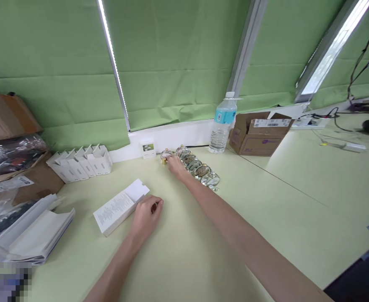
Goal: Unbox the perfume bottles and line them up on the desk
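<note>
My right hand (176, 167) reaches far across the pale green table, its fingertips on the nearest of a row of round glass pieces with gold fittings (194, 166). That nearest piece (166, 155) has a small gold stem showing below it. The pieces lie close together, running back toward the wall. My left hand (146, 216) is curled against the end of an opened white box with printed text (117, 208). The box's white flap (137, 190) sticks up behind my hand.
Several folded white cartons (79, 164) stand at the left, beside plastic-wrapped goods (10, 155) and white packaging (36, 230). A water bottle (222, 123) and a labelled cardboard box (260, 134) stand at the back. Cables (338, 126) lie far right, below green blinds (172, 58).
</note>
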The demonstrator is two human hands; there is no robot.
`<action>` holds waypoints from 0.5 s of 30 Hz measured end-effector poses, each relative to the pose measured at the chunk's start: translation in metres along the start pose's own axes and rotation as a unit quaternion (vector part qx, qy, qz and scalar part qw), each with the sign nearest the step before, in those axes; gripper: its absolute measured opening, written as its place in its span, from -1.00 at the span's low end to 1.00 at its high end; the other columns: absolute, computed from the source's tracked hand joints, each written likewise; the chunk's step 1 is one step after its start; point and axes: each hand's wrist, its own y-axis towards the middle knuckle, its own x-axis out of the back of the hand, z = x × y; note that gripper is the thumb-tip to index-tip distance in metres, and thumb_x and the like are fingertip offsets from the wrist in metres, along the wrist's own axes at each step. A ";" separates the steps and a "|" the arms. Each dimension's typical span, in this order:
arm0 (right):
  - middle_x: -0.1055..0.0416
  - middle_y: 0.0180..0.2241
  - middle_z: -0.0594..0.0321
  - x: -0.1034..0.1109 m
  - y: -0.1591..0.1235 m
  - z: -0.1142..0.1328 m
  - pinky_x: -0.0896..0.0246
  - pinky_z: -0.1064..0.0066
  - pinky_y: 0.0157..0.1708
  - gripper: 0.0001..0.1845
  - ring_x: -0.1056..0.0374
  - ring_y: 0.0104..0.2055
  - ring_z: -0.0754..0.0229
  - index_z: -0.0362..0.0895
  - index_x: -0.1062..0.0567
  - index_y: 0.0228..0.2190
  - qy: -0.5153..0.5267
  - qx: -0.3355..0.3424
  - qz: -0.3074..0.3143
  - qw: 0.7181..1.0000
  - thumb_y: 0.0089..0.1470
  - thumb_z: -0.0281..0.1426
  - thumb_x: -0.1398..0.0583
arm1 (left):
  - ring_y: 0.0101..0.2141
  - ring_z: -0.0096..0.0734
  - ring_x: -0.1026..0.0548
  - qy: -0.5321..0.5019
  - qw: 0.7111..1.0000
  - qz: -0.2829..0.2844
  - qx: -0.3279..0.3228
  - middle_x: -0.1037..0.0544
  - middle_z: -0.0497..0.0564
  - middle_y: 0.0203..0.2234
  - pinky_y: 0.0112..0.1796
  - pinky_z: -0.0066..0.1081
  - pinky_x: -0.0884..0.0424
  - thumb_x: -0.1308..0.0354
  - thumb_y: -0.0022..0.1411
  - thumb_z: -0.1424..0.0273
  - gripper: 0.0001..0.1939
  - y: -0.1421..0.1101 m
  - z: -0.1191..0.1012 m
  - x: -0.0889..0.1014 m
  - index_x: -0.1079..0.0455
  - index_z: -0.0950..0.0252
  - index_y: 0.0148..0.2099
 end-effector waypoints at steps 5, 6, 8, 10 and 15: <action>-0.31 0.03 -0.06 -0.011 -0.003 -0.005 -0.10 0.34 0.00 -0.51 -0.25 0.03 0.13 -0.24 -0.31 0.05 0.047 -0.030 -0.050 0.997 0.14 -0.64 0.12 | -0.47 -0.41 -0.41 -0.012 1.000 -0.001 -0.001 -0.50 -0.01 -0.45 -0.44 -0.41 -0.25 0.05 0.30 0.31 -0.72 0.001 0.001 -0.002 -0.43 0.26 -0.36; -0.31 0.03 -0.07 -0.012 -0.004 -0.006 -0.10 0.35 -0.01 -0.53 -0.25 0.03 0.12 -0.25 -0.33 0.04 0.056 -0.036 -0.056 0.996 0.13 -0.63 0.10 | -0.46 -0.41 -0.41 -0.013 1.000 -0.001 0.001 -0.50 -0.01 -0.45 -0.44 -0.41 -0.25 0.05 0.29 0.31 -0.72 0.001 0.001 -0.002 -0.43 0.26 -0.36; -0.33 0.00 -0.06 -0.013 -0.004 -0.007 -0.12 0.36 -0.02 -0.59 -0.27 0.00 0.12 -0.26 -0.39 -0.04 0.076 -0.046 -0.062 0.994 0.12 -0.61 0.07 | -0.46 -0.41 -0.41 -0.014 1.000 -0.001 0.006 -0.50 -0.01 -0.45 -0.44 -0.41 -0.25 0.05 0.30 0.32 -0.72 0.002 0.001 -0.003 -0.42 0.26 -0.37; -0.38 -0.04 0.00 -0.013 -0.004 -0.009 -0.13 0.39 -0.04 -0.64 -0.29 -0.02 0.13 -0.24 -0.45 -0.13 0.098 -0.052 -0.061 0.992 0.10 -0.59 0.03 | -0.45 -0.41 -0.41 -0.015 1.000 0.002 0.013 -0.50 -0.02 -0.45 -0.43 -0.41 -0.25 0.05 0.30 0.32 -0.72 0.001 0.001 -0.002 -0.42 0.26 -0.37; -0.44 -0.09 0.05 -0.005 -0.004 -0.010 -0.15 0.37 -0.05 -0.68 -0.33 -0.05 0.13 -0.21 -0.50 -0.17 0.171 -0.051 -0.062 0.982 0.10 -0.54 -0.02 | -0.45 -0.42 -0.40 -0.014 1.000 0.004 0.007 -0.50 -0.01 -0.43 -0.42 -0.41 -0.27 0.08 0.31 0.33 -0.72 0.000 -0.001 -0.001 -0.42 0.26 -0.34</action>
